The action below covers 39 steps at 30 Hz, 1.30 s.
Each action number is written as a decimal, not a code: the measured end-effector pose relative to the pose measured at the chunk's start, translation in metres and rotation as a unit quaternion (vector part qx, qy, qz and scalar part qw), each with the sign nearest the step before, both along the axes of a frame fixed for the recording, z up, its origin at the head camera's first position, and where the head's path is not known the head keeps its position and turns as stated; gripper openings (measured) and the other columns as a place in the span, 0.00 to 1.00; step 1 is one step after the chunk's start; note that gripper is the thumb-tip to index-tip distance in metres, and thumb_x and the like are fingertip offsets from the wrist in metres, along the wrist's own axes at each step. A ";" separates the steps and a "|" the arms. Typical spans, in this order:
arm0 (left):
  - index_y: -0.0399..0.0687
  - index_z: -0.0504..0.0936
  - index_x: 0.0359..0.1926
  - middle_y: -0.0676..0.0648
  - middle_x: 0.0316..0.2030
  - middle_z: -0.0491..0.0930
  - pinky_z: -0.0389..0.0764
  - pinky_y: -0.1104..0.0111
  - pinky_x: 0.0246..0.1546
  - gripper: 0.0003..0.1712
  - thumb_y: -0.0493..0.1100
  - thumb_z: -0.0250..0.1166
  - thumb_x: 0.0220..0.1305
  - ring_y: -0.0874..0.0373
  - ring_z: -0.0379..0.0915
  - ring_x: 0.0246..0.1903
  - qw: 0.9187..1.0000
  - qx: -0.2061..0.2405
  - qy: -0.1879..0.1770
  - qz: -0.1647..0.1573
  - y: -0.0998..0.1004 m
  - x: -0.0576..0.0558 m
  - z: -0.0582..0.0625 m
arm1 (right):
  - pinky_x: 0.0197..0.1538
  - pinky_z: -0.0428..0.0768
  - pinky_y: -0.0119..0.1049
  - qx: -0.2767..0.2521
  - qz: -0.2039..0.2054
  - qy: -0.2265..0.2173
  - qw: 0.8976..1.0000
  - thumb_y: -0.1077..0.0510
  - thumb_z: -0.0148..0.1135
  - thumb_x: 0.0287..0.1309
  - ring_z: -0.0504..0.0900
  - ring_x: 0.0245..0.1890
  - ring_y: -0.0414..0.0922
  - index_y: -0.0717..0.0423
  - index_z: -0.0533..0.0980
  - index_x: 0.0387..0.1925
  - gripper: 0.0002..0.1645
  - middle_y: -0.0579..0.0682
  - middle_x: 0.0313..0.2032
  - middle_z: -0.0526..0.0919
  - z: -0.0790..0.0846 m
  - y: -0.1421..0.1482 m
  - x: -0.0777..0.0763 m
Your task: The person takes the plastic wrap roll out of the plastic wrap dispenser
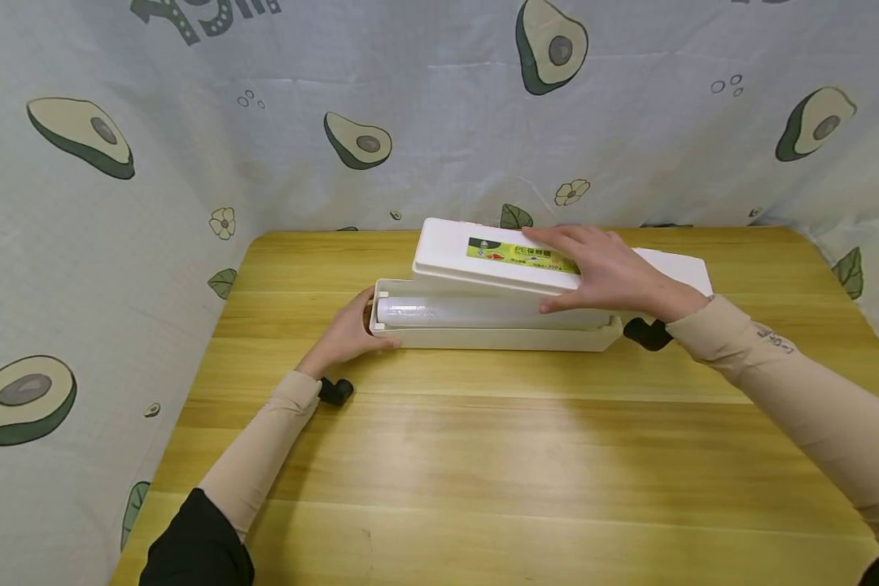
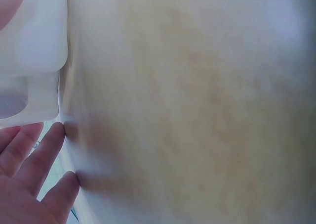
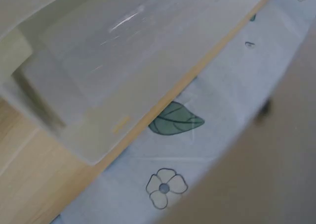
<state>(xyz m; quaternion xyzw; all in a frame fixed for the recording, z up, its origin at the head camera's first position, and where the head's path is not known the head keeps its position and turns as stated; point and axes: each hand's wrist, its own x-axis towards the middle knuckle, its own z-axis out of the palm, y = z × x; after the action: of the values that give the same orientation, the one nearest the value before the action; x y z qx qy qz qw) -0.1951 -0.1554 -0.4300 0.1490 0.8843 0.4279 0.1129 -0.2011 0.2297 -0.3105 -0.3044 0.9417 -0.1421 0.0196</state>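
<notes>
A long white cling film box (image 1: 483, 338) sits toward the back of the wooden table. Inside it lies a roll of clear film (image 1: 454, 312), also visible through the right wrist view as a shiny film roll (image 3: 118, 46). My left hand (image 1: 340, 335) grips the box's left end, thumb at the front and fingers around the far side. Raised and skewed above the box is its white lid (image 1: 447, 248), which bears a yellow-green label (image 1: 494, 251). My right hand (image 1: 611, 273) holds this lid across its middle, thumb at the near edge and fingers over the top, hiding part of the label.
The wooden table (image 1: 439, 456) stretches toward me in front of the box. Close behind its back edge hangs a pale curtain (image 1: 439, 146) printed with avocados. A black wrist-mounted device (image 1: 337, 392) shows below my left hand, another black device (image 1: 648, 334) below the right.
</notes>
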 end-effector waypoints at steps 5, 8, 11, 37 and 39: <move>0.43 0.53 0.73 0.42 0.62 0.66 0.66 0.55 0.59 0.60 0.49 0.79 0.45 0.49 0.65 0.59 1.000 0.003 0.000 -0.002 0.000 0.000 -0.001 | 0.54 0.60 0.62 -0.003 -0.014 0.000 1.000 0.36 0.75 0.40 0.62 0.62 0.62 0.41 0.54 0.74 0.61 0.61 0.65 0.64 0.002 0.013 0.003; 0.43 0.53 0.73 0.41 0.62 0.66 0.66 0.55 0.59 0.60 0.49 0.79 0.45 0.49 0.66 0.59 1.000 0.001 0.001 -0.002 0.000 0.000 -0.001 | 0.53 0.60 0.61 -0.005 -0.022 0.000 1.000 0.36 0.75 0.40 0.62 0.62 0.62 0.40 0.54 0.74 0.62 0.61 0.65 0.64 0.004 0.020 0.005; 0.43 0.52 0.73 0.41 0.62 0.66 0.67 0.55 0.59 0.60 0.49 0.79 0.45 0.48 0.66 0.59 1.000 0.003 -0.001 -0.002 0.000 0.000 -0.001 | 0.54 0.59 0.62 -0.007 -0.029 0.000 1.000 0.36 0.75 0.40 0.62 0.61 0.62 0.40 0.54 0.74 0.62 0.62 0.64 0.64 0.005 0.026 0.008; 0.44 0.52 0.73 0.42 0.64 0.64 0.62 0.54 0.62 0.60 0.49 0.79 0.45 0.49 0.62 0.61 1.000 0.005 -0.006 0.001 0.000 0.000 -0.001 | 0.52 0.60 0.65 -0.003 -0.085 -0.010 0.996 0.41 0.78 0.38 0.61 0.59 0.66 0.45 0.52 0.75 0.65 0.66 0.63 0.63 0.003 0.073 0.022; 0.44 0.52 0.73 0.42 0.64 0.63 0.62 0.54 0.62 0.60 0.49 0.79 0.45 0.49 0.62 0.61 1.000 0.002 -0.006 0.001 0.000 0.000 -0.001 | 0.52 0.60 0.65 -0.005 -0.091 -0.012 0.996 0.42 0.78 0.38 0.60 0.60 0.67 0.45 0.52 0.75 0.65 0.66 0.64 0.62 0.002 0.078 0.023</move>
<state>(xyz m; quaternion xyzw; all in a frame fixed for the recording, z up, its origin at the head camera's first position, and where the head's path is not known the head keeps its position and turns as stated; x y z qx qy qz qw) -0.1948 -0.1553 -0.4305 0.1455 0.8827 0.4311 0.1177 -0.1780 0.3076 -0.3082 -0.2153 0.9646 -0.1517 0.0165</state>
